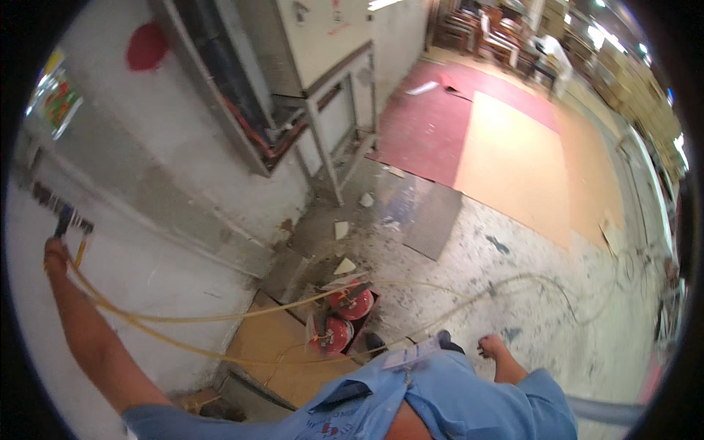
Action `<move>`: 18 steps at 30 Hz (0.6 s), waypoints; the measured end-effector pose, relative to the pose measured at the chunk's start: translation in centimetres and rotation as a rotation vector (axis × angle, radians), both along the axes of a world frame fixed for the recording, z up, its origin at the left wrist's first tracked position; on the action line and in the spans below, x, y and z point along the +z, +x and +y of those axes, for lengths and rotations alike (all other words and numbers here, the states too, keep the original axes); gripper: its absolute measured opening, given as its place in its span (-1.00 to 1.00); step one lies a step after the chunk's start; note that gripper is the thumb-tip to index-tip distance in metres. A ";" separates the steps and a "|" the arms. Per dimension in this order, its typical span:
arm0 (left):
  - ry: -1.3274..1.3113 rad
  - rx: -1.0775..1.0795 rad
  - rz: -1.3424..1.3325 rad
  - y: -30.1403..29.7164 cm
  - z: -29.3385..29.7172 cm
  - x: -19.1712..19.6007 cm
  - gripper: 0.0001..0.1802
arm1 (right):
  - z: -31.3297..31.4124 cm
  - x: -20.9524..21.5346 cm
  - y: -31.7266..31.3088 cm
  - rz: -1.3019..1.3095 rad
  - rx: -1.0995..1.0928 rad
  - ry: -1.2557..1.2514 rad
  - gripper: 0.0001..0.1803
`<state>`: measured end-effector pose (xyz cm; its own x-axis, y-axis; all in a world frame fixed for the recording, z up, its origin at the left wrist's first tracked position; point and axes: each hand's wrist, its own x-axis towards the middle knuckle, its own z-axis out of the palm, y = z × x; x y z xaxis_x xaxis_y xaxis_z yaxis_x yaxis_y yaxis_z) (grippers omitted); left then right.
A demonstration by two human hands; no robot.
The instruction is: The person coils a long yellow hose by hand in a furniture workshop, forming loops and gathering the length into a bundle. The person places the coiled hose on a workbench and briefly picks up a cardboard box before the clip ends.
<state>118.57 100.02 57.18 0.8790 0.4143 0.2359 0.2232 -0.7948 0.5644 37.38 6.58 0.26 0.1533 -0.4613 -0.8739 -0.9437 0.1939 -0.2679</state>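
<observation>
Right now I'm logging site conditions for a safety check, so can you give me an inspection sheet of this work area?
Surface: speckled concrete floor, stained, with red and tan boards laid further off.
Job's things: tool with a yellowish hose, raised at the white wall.
Clutter: two red extinguishers in a floor holder; broken chips near the metal cabinet.
Hands: left hand raised, gripping the tool's handle; right hand low, closed, whether it holds anything cannot be told.
Cables: hose loops across the floor, trailing right.
Surroundings: stacked wooden furniture in the far background.
</observation>
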 end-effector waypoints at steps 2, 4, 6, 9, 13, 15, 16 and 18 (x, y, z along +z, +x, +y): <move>-0.085 0.004 0.068 0.7 0.9 0.4 -0.79 | 1.2 1.1 2.0 -0.029 0.019 -0.085 -0.75; 0.442 -0.030 0.169 0.1 0.7 0.6 -0.62 | 2.4 1.3 3.8 -0.059 -0.013 -0.049 -0.75; 0.513 -0.015 0.106 -1.4 -0.5 0.6 -0.53 | 3.2 0.5 4.9 -0.120 0.009 -0.036 -0.75; 0.306 0.144 0.041 -2.9 -4.3 0.7 -0.46 | 3.9 -1.7 4.9 -0.227 0.113 -0.103 -0.74; -0.298 0.046 -0.049 -4.7 -8.9 1.1 -0.50 | 3.8 -3.9 2.3 -0.078 0.082 -0.014 -0.75; -0.166 0.114 -0.055 -5.6 -10.3 1.5 -0.47 | 3.3 -4.6 1.4 -0.011 0.143 -0.019 -0.77; -0.119 0.141 -0.053 -6.1 -10.8 1.7 -0.48 | 3.0 -5.0 1.2 -0.014 0.181 -0.005 -0.77; -0.098 0.162 -0.025 -6.7 -11.6 1.8 -0.49 | 2.7 -5.7 1.3 -0.104 0.604 -0.144 -0.76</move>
